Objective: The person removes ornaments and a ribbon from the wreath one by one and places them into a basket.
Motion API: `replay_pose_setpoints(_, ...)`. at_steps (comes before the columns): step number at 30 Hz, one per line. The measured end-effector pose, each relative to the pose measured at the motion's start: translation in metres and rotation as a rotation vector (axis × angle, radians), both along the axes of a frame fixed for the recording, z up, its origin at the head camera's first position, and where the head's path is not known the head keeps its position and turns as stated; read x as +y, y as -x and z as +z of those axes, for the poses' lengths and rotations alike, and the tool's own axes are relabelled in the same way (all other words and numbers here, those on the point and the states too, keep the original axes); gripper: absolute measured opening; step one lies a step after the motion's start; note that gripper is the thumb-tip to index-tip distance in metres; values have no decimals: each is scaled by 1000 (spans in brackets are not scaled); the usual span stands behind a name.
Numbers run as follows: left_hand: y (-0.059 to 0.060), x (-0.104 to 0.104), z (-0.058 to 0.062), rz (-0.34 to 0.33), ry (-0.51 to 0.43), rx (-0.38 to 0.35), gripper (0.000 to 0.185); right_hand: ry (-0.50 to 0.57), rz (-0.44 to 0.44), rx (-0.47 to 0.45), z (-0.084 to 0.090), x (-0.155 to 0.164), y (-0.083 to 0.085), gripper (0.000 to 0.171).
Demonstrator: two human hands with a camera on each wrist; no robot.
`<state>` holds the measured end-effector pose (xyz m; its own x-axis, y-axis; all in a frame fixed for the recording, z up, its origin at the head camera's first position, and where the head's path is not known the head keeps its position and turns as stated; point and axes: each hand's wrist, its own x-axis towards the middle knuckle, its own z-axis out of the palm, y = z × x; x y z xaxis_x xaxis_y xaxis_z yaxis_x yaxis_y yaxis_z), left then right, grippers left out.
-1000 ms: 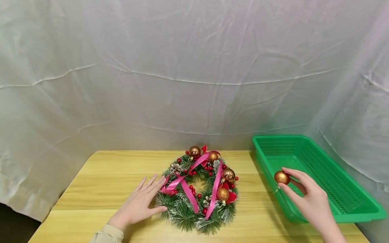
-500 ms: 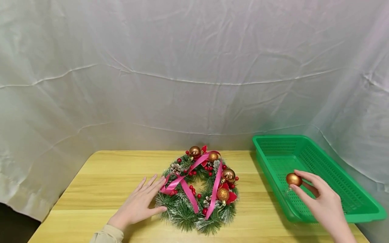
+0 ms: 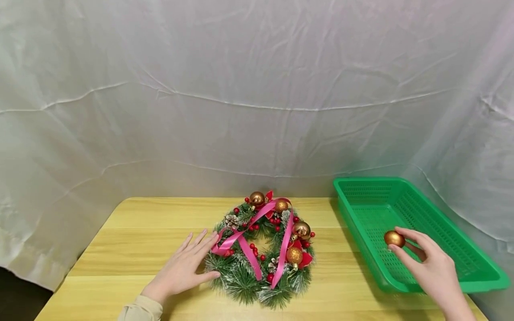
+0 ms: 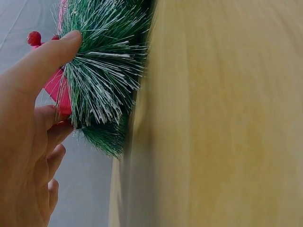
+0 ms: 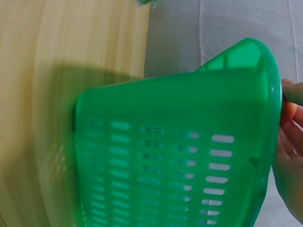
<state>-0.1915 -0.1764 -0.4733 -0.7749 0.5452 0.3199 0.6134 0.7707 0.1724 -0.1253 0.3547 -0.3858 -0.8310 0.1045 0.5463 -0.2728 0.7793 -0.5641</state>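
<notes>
Between thumb and fingertips my right hand (image 3: 431, 267) pinches a gold Christmas bauble (image 3: 394, 239), held over the green plastic basket (image 3: 361, 249) in the head view. In the right wrist view the basket wall (image 5: 180, 104) covers most of the bauble. My left hand (image 3: 184, 267) lies with fingers spread at the left side of a Christmas wreath (image 3: 245, 281), fingertips on its edge near a pink ribbon (image 3: 230, 243). The left wrist view has the thumb (image 4: 66, 45) against the frosted green needles (image 4: 104, 71). Several gold baubles, red berries and pine cones decorate the wreath.
The perforated basket stands at the right of the wooden table (image 3: 132, 240), close to the cloth backdrop (image 3: 257, 111) that rises behind and on both sides. The wreath lies mid-table, left of the basket.
My right hand has moved to the right with the gold bauble, from the basket's left rim to over its inside. The left hand and the wreath have stayed in place.
</notes>
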Motion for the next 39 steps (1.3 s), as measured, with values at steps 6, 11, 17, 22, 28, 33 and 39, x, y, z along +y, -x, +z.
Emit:
replay_pose_setpoints(6, 0, 0, 1, 6, 11, -5, 89, -32, -1, -81, -4, 10, 1, 44)
replay_pose_setpoints(11, 0, -1, 1, 4, 8, -10, 89, -85, -1, -189, -8, 17, 0, 42)
replay_pose_setpoints(17, 0, -1, 0, 3, 9, -13, 90, -97, 20, -297, -13, 20, 1, 42)
replay_pose_setpoints(22, 0, -1, -1, 4, 18, -3, 91, -95, 39, -281, -16, 19, 2, 40)
replay_pose_setpoints(28, -1, -2, 0, 5, 12, -13, 91, -153, 43, -292, -16, 20, 4, 40)
replay_pose_setpoints(33, -2, -1, 1, 4, 4, -17, 91, -184, 34, -367, -14, 19, 2, 45)
replay_pose_setpoints(39, -1, -1, 1, 5, 7, -23, 91, -172, 14, -367, -10, 15, 0, 47)
